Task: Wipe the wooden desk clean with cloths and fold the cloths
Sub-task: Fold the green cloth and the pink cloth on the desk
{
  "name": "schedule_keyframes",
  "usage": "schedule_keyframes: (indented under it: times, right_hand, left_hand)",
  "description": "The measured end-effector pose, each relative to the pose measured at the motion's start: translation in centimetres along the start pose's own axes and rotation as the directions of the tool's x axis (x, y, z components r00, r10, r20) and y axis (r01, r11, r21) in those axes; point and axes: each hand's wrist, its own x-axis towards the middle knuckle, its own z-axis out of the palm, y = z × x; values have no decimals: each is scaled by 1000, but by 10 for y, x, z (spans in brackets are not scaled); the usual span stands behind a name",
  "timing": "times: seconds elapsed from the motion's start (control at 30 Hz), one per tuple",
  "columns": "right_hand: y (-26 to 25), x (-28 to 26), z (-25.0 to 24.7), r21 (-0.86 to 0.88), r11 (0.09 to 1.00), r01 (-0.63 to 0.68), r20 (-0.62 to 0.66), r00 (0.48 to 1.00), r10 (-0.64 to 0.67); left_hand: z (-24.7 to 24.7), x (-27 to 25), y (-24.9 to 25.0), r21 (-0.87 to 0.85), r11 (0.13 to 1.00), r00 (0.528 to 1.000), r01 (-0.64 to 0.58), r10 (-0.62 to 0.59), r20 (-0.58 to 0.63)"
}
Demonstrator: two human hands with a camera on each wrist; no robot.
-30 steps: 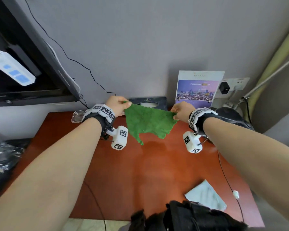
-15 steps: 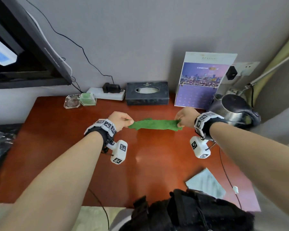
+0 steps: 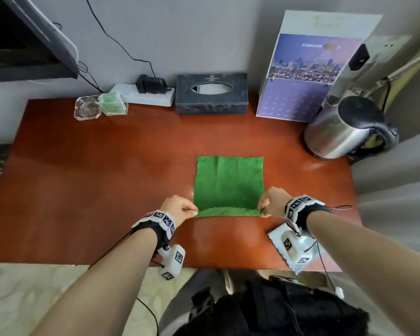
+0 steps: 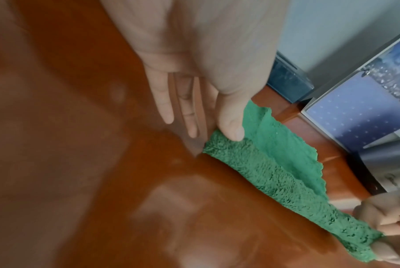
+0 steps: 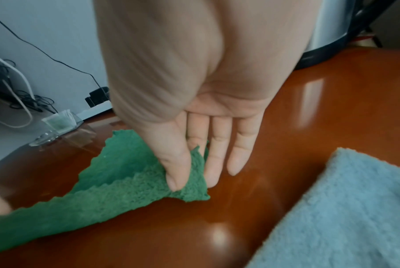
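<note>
While the green cloth [image 3: 228, 181] lay spread flat on the wooden desk [image 3: 107, 166], right of its centre, we saw its near edge lifted and curled back over itself. Our left hand [image 3: 180, 208] pinched the near-left corner between thumb and forefinger, other fingers [image 4: 164, 105] straight and loose. Our right hand [image 3: 272, 201] pinched the near-right corner the same way, thumb on top, remaining fingers [image 5: 238, 154] extended by the desk. A pale blue cloth [image 5: 343, 217] lay on the desk near the right wrist, apart from the green one. Tissue box [image 3: 211, 95], calendar [image 3: 303, 76], kettle [image 3: 342, 129], ashtray [image 3: 87, 111] and power strip [image 3: 143, 95] stood along the back.
</note>
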Motion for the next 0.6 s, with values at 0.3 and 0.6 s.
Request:
schedule_keyframes:
  times: [0.3, 0.6]
  right_hand:
    - [1, 13, -21, 25, 1000, 8, -59, 998, -7]
    - [-2, 54, -68, 77, 997, 5, -272, 962, 16]
  left_hand:
    - [-23, 27, 9, 20, 999, 997, -28, 30, -70]
    - [-62, 86, 35, 67, 997, 978, -46, 58, -199]
